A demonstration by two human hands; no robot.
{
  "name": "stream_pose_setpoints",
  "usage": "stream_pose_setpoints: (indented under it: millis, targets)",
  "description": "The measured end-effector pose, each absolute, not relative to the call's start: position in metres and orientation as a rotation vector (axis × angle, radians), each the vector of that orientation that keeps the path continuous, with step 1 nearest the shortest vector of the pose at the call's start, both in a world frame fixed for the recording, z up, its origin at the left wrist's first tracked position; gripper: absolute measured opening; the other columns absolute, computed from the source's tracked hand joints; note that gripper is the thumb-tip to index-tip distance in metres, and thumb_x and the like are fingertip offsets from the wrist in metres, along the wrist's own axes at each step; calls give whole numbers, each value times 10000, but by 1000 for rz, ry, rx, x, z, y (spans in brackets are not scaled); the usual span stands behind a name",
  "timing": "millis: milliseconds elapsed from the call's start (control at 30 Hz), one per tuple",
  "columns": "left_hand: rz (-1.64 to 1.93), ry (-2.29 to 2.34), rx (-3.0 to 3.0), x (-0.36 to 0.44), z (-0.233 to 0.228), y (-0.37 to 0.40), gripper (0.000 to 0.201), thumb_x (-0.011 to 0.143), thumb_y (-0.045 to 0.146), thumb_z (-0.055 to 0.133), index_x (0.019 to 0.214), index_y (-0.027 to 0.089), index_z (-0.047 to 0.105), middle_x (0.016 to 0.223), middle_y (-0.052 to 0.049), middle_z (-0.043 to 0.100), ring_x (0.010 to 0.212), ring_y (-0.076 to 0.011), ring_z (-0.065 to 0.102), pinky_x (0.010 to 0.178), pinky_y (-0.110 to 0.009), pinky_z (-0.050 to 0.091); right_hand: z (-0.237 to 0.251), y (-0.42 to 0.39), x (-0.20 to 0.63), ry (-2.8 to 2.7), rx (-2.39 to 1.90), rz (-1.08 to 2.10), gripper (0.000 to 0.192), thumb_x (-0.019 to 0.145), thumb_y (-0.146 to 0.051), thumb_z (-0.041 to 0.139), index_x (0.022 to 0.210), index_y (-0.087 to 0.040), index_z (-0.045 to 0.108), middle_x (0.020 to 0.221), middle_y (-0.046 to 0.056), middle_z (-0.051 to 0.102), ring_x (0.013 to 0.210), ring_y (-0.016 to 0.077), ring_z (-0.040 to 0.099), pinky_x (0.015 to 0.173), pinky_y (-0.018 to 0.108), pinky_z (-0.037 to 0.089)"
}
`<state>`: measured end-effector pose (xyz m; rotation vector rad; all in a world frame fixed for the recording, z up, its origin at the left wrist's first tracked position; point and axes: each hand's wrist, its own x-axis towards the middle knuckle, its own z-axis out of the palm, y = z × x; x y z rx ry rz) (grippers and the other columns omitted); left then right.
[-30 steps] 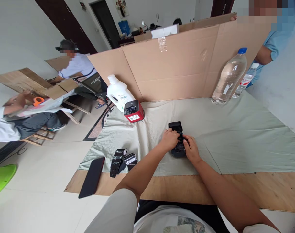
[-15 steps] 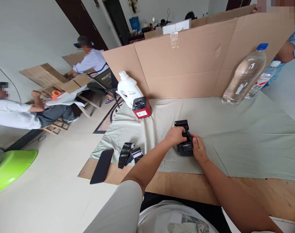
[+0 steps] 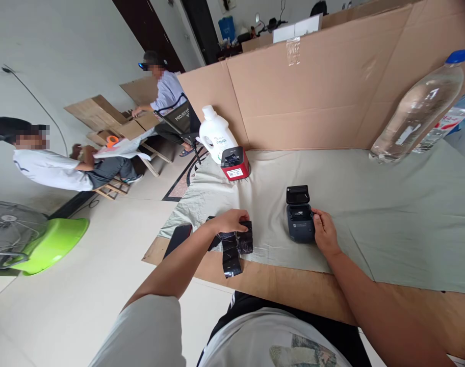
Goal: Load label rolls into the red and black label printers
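Observation:
A small dark label printer (image 3: 301, 232) stands on the cloth with its lid (image 3: 298, 194) raised and its bay exposed. Along the printer's right side, my right hand (image 3: 325, 232) grips it, thumb at the upper edge. To the left, my left hand (image 3: 232, 223) pinches a glossy black label roll (image 3: 245, 238) just above the table, with a loose black strip (image 3: 231, 259) hanging beside it. More black strip lies partly hidden under that hand. A dark phone (image 3: 178, 238) rests by the table's left edge, partly covered by my forearm.
Behind are a red-and-black box (image 3: 235, 165), a white detergent jug (image 3: 217, 135) and a cardboard screen (image 3: 305, 97). A large clear bottle (image 3: 421, 109) leans at the right. Two people sit at another table on the left, near a green basin (image 3: 60, 244).
My left hand has left the printer and moved left and down, now with a black label roll in its fingers. The printer's bay shows uncovered. My right hand stays on the printer.

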<state>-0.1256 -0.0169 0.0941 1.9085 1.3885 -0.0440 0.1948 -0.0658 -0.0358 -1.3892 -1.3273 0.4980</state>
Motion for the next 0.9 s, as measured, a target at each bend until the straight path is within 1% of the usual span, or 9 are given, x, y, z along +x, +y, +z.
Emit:
stream_pose_setpoints:
  millis: [167,233,300,467,533,633,700,800,900]
  targets:
    - [-21,1457,1998,-141,76,-32,262,658,321,712,892,207,681,933,-53,680,873,-240,608,756,-293,451,-36,-66,195,-1322,-1401,513,430,960,-535,372,1113,-232,637,1119,97,666,1082,245,584,977,477,466]
    - [98,1495,1994,-150,75,-33,292,721,396,669,934,198,689,1022,-72,669,955,-245,603,839,-309,461,-35,-66,195,-1325,-1403,512,432,959,-536,373,1113,-231,637,1116,97,667,1082,245,585,977,477,467]
    - [184,1604,1985,-160,74,-33,308,769,390,604,991,193,683,1072,-78,655,1000,-239,591,896,-320,456,-36,-66,195,-1328,-1402,510,435,957,-539,374,1107,-228,639,1111,98,668,1079,246,586,974,477,469]
    - [-96,1719,2098,-174,70,-36,349,572,213,733,918,236,700,935,-66,684,1034,-311,557,917,-367,415,-37,-65,196,-1330,-1405,515,452,949,-555,383,1103,-214,637,1116,108,666,1079,251,587,977,483,469]
    - [-168,1717,2153,-173,73,-37,294,563,194,730,851,238,695,878,-61,684,1007,-314,561,887,-361,407,-37,-65,196,-1329,-1406,518,457,947,-559,386,1106,-211,636,1121,110,663,1084,251,586,980,484,469]
    - [-275,1688,2176,-172,95,-37,183,615,204,657,795,221,683,842,-62,671,893,-279,590,766,-317,405,-37,-66,195,-1327,-1410,522,454,946,-557,390,1114,-212,633,1119,110,660,1074,250,589,965,478,480]
    - [-354,1673,2125,-173,120,-37,190,629,221,613,803,212,688,823,-55,660,808,-254,595,687,-293,389,-36,-66,194,-1321,-1418,531,458,944,-552,395,1123,-202,629,1115,118,654,1052,251,596,937,472,496]
    - [-317,1497,1978,-168,159,-37,326,642,279,609,945,213,707,827,-35,659,771,-225,586,676,-273,397,-36,-65,193,-1301,-1418,554,459,931,-550,418,1118,-188,628,1112,131,647,1017,252,609,894,462,520]
    - [-125,1119,1730,-142,172,-37,485,662,372,651,1120,214,667,940,-46,672,832,-217,592,714,-259,427,-35,-65,192,-1289,-1408,568,447,904,-554,466,1100,-187,629,1103,132,648,997,255,618,880,461,533]
